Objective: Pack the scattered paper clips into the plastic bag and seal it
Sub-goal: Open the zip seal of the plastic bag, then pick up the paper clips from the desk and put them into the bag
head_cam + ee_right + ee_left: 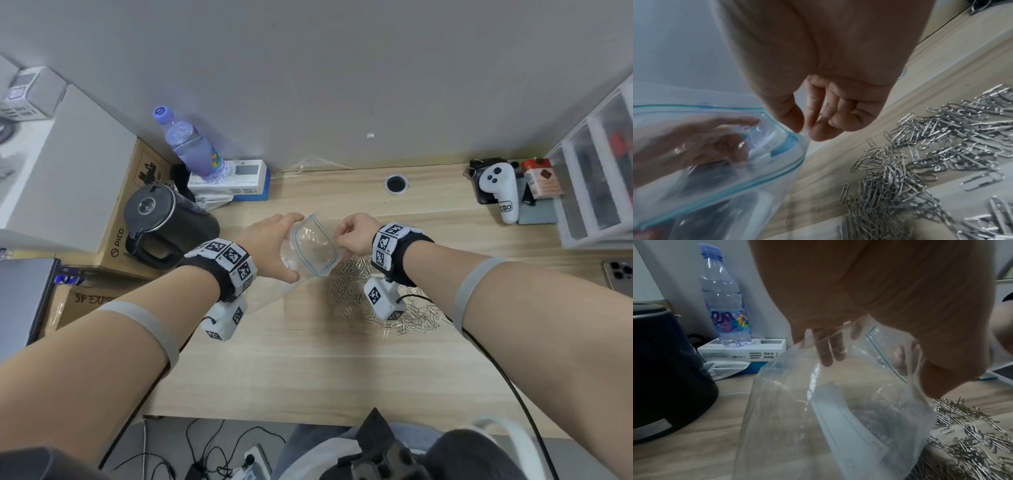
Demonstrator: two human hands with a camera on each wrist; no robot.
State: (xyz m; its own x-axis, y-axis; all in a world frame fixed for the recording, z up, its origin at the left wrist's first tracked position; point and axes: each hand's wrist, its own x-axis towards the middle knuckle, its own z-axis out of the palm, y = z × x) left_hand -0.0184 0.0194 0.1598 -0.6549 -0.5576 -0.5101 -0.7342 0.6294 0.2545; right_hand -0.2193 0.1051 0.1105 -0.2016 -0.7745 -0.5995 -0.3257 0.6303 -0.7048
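A clear plastic zip bag [313, 248] with a blue-green seal strip is held above the wooden desk [308, 359], its mouth spread wide. My left hand [274, 246] grips the bag's left side, fingers behind the film and thumb in front; the fingers show through the plastic bag [830, 402]. My right hand [352, 236] pinches the right rim of the bag [715, 154] between thumb and forefinger. A white slip lies inside. A heap of silver paper clips [370, 294] is spread on the desk below and right of the bag, paper clips [931, 162] close under my right hand.
A black kettle [164, 222] stands left of the bag. A water bottle [191, 144] sits on a white box [236, 178] behind it. A white controller [500, 188], plastic drawers [603, 171] and a phone [620, 274] lie at the right.
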